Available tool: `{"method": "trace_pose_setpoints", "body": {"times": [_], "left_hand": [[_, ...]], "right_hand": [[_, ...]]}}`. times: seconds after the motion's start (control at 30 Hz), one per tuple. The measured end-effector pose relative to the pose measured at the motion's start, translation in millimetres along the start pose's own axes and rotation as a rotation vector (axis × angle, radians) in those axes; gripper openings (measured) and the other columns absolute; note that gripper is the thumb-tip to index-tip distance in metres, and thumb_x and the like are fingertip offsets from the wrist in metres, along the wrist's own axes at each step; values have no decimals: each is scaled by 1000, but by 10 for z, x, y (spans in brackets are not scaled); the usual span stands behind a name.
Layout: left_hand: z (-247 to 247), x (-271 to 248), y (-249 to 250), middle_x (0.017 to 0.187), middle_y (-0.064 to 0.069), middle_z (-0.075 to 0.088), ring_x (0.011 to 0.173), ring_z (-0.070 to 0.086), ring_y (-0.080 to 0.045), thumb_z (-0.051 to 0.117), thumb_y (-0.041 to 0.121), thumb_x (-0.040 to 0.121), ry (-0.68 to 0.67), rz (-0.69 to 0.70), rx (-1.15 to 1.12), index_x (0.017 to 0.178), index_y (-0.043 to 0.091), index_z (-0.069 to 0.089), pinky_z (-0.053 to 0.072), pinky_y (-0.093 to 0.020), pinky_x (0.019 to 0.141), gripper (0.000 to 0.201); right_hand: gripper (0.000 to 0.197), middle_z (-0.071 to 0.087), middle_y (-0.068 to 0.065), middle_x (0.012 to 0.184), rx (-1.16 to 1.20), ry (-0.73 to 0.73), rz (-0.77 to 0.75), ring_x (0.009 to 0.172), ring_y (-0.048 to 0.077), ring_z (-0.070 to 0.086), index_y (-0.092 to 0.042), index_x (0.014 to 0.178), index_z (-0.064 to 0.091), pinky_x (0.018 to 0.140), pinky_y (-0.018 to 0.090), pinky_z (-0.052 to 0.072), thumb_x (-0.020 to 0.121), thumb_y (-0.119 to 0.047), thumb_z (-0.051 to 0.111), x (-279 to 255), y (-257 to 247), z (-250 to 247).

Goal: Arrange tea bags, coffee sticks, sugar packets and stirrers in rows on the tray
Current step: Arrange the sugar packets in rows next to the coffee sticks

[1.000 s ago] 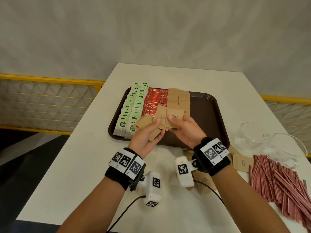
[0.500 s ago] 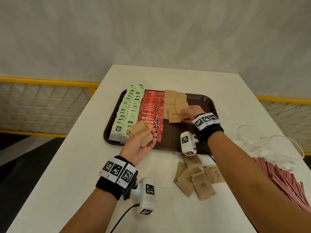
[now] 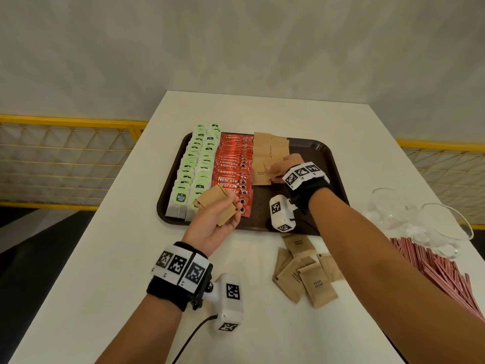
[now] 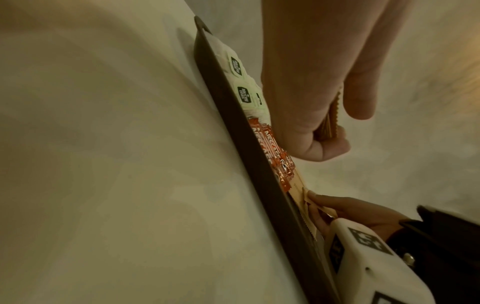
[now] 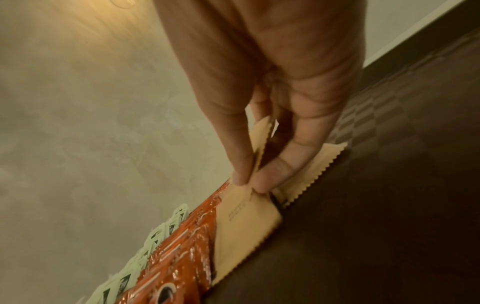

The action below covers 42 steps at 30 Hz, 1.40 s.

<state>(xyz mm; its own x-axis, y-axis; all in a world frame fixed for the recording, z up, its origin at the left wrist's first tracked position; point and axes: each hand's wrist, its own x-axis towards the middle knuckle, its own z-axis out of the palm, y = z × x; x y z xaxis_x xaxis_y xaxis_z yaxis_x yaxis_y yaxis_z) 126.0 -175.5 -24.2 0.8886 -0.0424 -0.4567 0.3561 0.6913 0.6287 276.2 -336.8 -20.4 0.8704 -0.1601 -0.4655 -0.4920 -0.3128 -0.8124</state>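
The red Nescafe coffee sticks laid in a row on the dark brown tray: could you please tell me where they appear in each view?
Head: red Nescafe coffee sticks at centre, between green tea bags and brown sugar packets.
Left wrist: centre, along the tray's near rim, beside the left hand.
Right wrist: bottom centre.
Shared landmark: dark brown tray.

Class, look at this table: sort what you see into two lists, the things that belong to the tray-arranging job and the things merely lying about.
Belongs to the job:
tray
tea bags
coffee sticks
sugar packets in the row
sugar packets in the left hand
loose sugar packets
stirrers

Just lying about:
two glass bowls
yellow railing
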Motion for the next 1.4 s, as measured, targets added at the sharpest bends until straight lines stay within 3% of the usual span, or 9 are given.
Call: {"method": "trace_pose_setpoints", "body": {"times": [0.2,0.27,0.33,0.5,0.73,0.87,1.07,1.27,1.4], "left_hand": [[-35,0,19,79,-3,60,76,57,-11,57,12,90,2,3,-2,89,13,60,49,-20,62,3],[-39,2,7,78,-3,60,76,57,-11,57,12,90,3,3,-4,87,13,59,49,-20,62,4],[-24,8,-6,78,-3,60,76,57,-11,56,12,91,3,5,-8,86,13,59,48,-22,66,6],[25,12,17,81,-7,62,77,60,-16,56,13,92,8,-31,-68,91,10,58,53,-23,65,4],[21,-17,68,83,-9,62,79,60,-17,55,11,92,24,-35,-95,91,7,58,53,-23,67,6],[39,-26,63,81,-9,61,80,58,-17,53,10,93,6,-36,-88,87,7,59,50,-25,73,9],[12,-19,84,91,-15,63,85,62,-24,49,5,93,-49,-21,-101,96,5,56,54,-30,78,8],[32,-10,97,114,-22,62,102,61,-35,40,-5,93,-114,0,-69,109,10,52,51,-42,87,25],[80,5,80,108,-13,65,98,64,-25,49,-8,89,-133,23,13,115,10,55,58,-38,77,32]], "right_hand": [[39,60,14,114,61,-13,3,96,27,63,3,121,53,76,34,58,85,-3,65,8,-67,-182],[19,58,13,104,89,-15,50,91,26,60,-1,108,55,61,26,58,89,-2,58,25,-68,-290],[6,58,13,101,61,-1,96,96,28,59,-2,90,55,69,32,58,87,-2,60,33,-28,-347],[9,62,11,92,-100,20,118,77,22,61,-6,82,59,53,29,51,82,-4,68,33,110,-331],[19,60,15,90,-95,0,35,72,25,61,-4,71,57,55,32,54,74,0,75,24,186,-305],[30,66,16,95,-364,71,-73,83,28,62,-14,63,55,81,39,54,68,-23,83,39,202,-299],[35,59,14,117,-622,65,-106,110,32,57,-3,103,61,88,33,46,82,-30,70,-97,155,-342],[29,59,2,96,-456,148,-246,95,22,57,-10,101,55,76,30,42,85,-32,66,-190,-59,-279],[33,56,-2,89,-266,-240,-363,82,12,55,-16,94,56,69,26,47,82,-45,66,-572,-115,-170]]}}
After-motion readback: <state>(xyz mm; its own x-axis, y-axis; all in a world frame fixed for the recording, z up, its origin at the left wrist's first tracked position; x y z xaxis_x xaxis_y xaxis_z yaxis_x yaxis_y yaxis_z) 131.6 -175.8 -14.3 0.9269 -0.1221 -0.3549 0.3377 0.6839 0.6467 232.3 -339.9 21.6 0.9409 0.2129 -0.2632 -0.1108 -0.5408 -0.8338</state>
